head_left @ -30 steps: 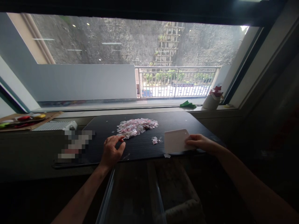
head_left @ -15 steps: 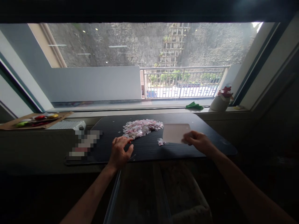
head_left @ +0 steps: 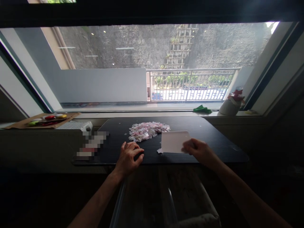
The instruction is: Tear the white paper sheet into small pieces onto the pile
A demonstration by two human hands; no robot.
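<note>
Head view. The pile of paper scraps point(head_left: 146, 130) lies on the dark tabletop point(head_left: 213, 139), its long axis running mainly left to right, with the left end closer to the person. The right hand point(head_left: 198, 150) grasps the pale flat panel point(head_left: 174, 142) at its right end; the panel's long axis runs left to right, and its free left edge points away from that hand. From the right hand, the pile lies forward and to the left, beyond the panel. A loose scrap point(head_left: 160, 151) sits at the panel's lower left corner. The left hand point(head_left: 129, 156) is nearer to the pile, just on its near side, fingers loosely curled, thumb apart, nothing visibly grasped. Fingertip contact cannot be determined.
</note>
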